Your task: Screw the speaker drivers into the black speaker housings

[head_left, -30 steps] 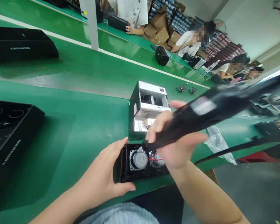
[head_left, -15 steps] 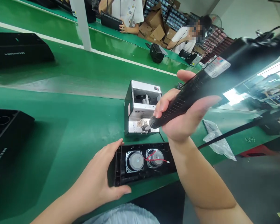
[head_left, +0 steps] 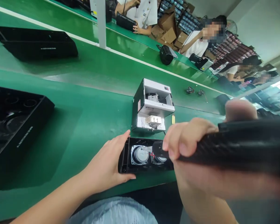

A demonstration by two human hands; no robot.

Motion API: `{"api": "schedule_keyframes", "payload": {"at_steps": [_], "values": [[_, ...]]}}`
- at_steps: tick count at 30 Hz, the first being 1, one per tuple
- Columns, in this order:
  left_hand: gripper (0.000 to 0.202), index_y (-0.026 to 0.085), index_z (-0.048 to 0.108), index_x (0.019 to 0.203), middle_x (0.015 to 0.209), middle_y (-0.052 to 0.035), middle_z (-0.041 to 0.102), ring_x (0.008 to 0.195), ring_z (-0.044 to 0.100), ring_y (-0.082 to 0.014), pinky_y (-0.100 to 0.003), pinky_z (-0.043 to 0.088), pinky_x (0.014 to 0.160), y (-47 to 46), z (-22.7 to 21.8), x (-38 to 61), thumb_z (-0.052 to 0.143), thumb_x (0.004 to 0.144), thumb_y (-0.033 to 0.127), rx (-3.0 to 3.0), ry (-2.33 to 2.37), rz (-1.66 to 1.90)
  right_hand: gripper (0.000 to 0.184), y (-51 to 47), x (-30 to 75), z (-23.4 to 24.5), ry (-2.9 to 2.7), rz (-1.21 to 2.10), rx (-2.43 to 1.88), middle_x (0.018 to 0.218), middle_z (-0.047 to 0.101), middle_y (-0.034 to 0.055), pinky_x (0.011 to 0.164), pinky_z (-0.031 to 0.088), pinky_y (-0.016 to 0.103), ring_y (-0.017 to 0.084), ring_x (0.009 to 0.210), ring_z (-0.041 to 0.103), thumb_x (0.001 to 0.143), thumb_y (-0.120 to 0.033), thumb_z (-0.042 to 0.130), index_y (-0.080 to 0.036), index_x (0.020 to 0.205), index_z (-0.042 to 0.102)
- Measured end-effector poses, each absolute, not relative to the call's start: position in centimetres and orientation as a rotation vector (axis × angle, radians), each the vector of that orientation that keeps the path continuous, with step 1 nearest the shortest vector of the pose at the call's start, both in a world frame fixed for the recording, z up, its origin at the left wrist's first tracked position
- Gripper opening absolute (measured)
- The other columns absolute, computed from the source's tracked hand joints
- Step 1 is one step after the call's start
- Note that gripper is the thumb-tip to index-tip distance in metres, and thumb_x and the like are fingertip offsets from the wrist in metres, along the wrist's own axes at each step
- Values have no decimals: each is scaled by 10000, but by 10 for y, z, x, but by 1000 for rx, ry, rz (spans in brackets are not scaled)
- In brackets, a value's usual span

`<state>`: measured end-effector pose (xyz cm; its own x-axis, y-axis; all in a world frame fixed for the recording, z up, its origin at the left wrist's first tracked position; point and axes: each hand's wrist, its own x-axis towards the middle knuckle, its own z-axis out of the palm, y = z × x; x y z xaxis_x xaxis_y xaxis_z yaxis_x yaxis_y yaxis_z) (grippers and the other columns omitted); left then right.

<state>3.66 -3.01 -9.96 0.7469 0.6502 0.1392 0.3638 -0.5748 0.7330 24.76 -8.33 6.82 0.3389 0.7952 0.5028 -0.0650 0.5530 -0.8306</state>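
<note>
A black speaker panel (head_left: 124,158) lies on the green bench in front of me. Two round speaker drivers, a left one (head_left: 141,155) and a right one (head_left: 159,160), are set in it with a red wire between them. My left hand (head_left: 105,165) grips the panel's left end between thumb and fingers. In my right hand (head_left: 186,143) is a black electric screwdriver (head_left: 242,140), held nearly level. Its nose is over the drivers and partly covers the right one. The bit's exact contact point cannot be made out. Just beyond the panel stands a screw feeder (head_left: 157,109).
To the left on the bench is an open black speaker housing (head_left: 18,121); another black housing (head_left: 44,43) lies farther back. A grey post (head_left: 101,25) rises beyond the conveyor. Small coiled parts (head_left: 190,90) rest at the right. Co-workers sit across the line.
My right hand has brought the electric screwdriver from the screw feeder down over the speaker panel, levelling it. My left hand keeps its grip on the panel. The view has shifted.
</note>
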Motion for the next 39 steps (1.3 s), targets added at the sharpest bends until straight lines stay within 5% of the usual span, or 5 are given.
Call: {"api": "schedule_keyframes", "payload": {"at_steps": [11,18,39], "values": [[1549,398,-56,1804,1702,-164,527,1519,564,-433,-629,472,1235,-31,-100,42,1035,719,578,2166,706,559,366,-107,233,32,-1286,834,-880,751,710,-4,611,635,449,210,584,676,1164,-485,453,-364,1443,656],[1512,354,-44,1793,1723,-201,489,1527,545,-457,-650,482,1205,-28,-94,44,1000,741,654,2182,700,487,635,-102,236,27,-1276,850,-865,752,706,0,604,618,432,204,579,669,1048,-788,484,-329,1437,687],[1572,317,-9,1795,1720,-229,481,1549,518,-473,-680,465,1229,-31,-89,46,1063,674,576,2152,699,468,645,-100,240,22,-1254,904,-896,761,747,15,641,606,441,223,581,688,1042,-805,491,-330,1416,716]]}}
